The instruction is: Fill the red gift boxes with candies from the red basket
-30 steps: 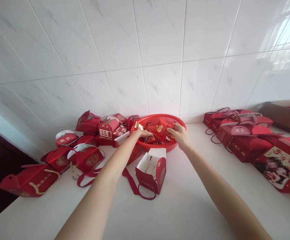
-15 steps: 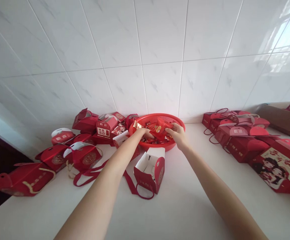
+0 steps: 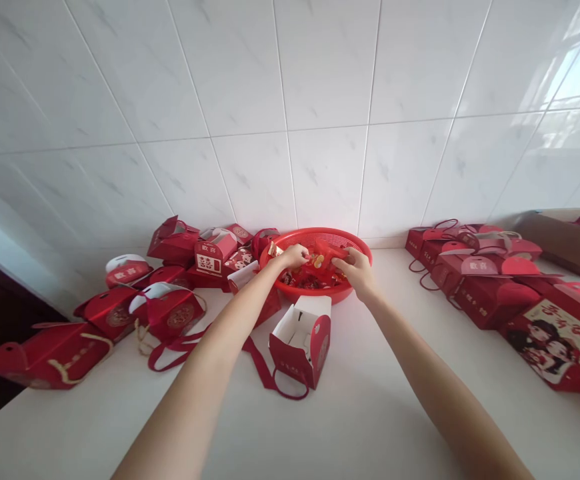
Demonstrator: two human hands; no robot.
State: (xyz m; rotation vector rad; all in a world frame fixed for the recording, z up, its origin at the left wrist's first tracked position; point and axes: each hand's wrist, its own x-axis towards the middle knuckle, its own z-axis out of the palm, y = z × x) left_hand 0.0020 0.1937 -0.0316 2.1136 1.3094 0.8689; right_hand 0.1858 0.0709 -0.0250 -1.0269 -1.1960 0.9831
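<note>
Over the red plastic basket, my left hand and my right hand are both closed, pinching opposite sides of a thin, see-through red bag. Gold-coloured round pieces show at the bag; whether they are printed on it or lie inside, I cannot tell. Small wrapped sweets lie in the basket below. In front of the basket stands a red gift box with its top open, white inside, and a dark red cord loop at its front.
Several red gift boxes with rope or ribbon handles crowd the left side. More red boxes are packed together on the right, with a brown carton behind them. A white tiled wall rises behind the white tabletop.
My left hand has come up from among the sweets in the basket to the bag's left side. My right hand keeps its hold, nearly unmoved. The view has shifted slightly.
</note>
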